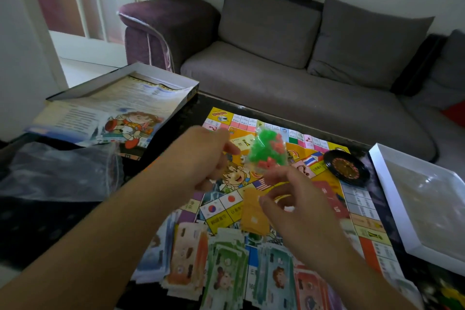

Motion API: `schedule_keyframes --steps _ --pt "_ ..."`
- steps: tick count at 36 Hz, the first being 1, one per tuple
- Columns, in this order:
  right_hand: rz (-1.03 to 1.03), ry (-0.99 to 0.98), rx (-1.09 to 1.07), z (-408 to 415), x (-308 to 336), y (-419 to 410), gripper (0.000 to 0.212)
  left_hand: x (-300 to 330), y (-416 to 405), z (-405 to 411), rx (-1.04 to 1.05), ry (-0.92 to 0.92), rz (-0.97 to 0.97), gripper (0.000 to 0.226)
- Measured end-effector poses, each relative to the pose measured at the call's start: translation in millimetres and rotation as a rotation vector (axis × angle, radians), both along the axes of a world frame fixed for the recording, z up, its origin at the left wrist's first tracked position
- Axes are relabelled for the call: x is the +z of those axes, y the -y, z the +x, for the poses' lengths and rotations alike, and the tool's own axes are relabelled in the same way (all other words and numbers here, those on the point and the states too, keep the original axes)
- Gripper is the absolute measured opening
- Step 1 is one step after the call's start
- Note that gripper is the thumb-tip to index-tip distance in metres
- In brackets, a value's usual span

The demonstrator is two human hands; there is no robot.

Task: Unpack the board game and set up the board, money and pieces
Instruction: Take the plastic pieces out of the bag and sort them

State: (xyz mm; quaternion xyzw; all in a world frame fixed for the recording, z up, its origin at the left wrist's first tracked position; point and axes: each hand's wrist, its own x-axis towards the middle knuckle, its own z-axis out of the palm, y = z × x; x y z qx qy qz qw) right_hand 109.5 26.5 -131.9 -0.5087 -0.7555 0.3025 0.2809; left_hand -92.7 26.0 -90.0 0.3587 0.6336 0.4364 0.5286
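1. Head view: the game board (297, 158) lies flat and unfolded on the dark counter (50, 221), its bright squares facing up, with a sofa (289, 83) beyond the far edge.
2. A small clear bag of green and red pieces (266, 150) hangs above the middle of the board, between the two hands.
3. The left hand (203, 156) is to the left of the bag, fingers curled, pinching at its left side; motion blur hides the exact contact.
4. The right hand (297, 206) is just near of the bag, its fingers (274, 178) curled up toward the bag's lower edge; whether they grip it I cannot tell.
5. Paper money (226, 264) lies fanned in overlapping stacks on the near edge of the board, under both forearms.
6. An orange card stack (254, 211) sits on the board just left of the right hand.
7. A black roulette wheel (346, 167) rests on the board's right side.
8. The box lid (120, 106) with a printed sheet lies far left; a white box tray (425, 204) sits at the right; an empty plastic bag (63, 171) lies at the left.
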Motion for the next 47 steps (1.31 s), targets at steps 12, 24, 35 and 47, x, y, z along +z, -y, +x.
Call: schedule_keyframes --steps 12,24,35,47 --pt "0.085 0.396 0.191 -119.0 -44.6 -99.9 0.06 -4.3 -16.2 -58.4 0.253 0.297 -0.03 0.022" --pt "0.144 0.346 0.064 -98.8 -47.7 -95.2 0.022 5.6 -24.1 -29.7 0.144 0.209 -0.028 0.023" --pt "-0.092 -0.086 -0.034 28.2 9.5 -6.1 0.023 -17.1 3.5 3.2 -0.147 -0.014 0.108 0.019" --pt "-0.146 -0.579 -0.077 59.3 37.3 11.5 0.014 -22.5 27.1 74.2 -0.291 0.407 0.059 0.031"
